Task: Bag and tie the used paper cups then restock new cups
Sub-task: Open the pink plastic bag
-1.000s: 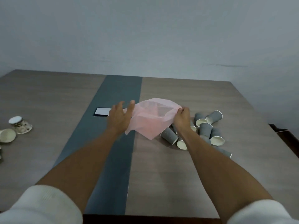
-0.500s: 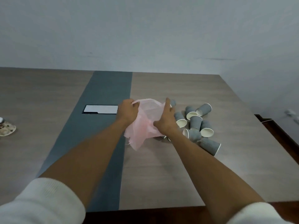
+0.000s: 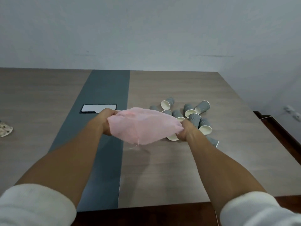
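I have the pink bag (image 3: 143,128) stretched between my hands, left hand (image 3: 107,122) clenched on one edge, right hand (image 3: 184,131) gripping the other, above the bench (image 3: 162,168). It looks thin, limp and nearly weightless, likely slippery, so I'd hold it by the rim. The grey paper cups (image 3: 193,118) lie tipped just beyond my right hand; light and crushable, best taken round the wall.

both arms reach forward, forearms bare, white sleeves pushed up. left hand (image 3: 106,122) and right hand (image 3: 185,130) held apart at similar height, fingers curled, each gripping an edge of the pink bag (image 3: 143,128).
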`<action>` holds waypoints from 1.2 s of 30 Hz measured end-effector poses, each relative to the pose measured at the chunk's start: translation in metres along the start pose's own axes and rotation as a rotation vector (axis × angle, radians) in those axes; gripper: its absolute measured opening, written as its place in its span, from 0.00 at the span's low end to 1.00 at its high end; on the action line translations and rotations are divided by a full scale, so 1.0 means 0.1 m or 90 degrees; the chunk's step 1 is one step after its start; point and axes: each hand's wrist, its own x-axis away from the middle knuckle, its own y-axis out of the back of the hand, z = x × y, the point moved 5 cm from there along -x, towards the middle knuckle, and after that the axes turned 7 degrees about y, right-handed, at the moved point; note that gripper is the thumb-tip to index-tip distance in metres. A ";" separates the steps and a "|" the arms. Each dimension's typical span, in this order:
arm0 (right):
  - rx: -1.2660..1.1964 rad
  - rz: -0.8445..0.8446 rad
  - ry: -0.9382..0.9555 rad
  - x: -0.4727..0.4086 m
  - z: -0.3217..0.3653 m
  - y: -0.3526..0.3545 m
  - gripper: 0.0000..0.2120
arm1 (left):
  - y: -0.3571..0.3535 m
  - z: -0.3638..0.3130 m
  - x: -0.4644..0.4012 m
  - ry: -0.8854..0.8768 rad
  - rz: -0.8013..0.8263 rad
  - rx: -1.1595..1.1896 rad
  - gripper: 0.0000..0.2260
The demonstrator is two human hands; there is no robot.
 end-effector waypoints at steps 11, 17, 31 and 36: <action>-0.208 0.251 0.006 0.04 0.12 0.21 0.16 | 0.02 -0.09 -0.12 -0.107 0.242 0.202 0.10; -0.415 0.248 0.137 0.12 0.40 0.06 0.29 | -0.17 -0.19 -0.09 -0.185 0.334 0.138 0.12; 0.222 0.070 0.160 -0.09 0.20 0.07 0.15 | 0.09 -0.05 -0.53 -0.155 -0.168 -0.055 0.09; 0.553 -0.112 0.658 0.23 0.40 -0.30 0.29 | -0.36 -0.29 -0.32 -0.310 -0.144 -0.184 0.13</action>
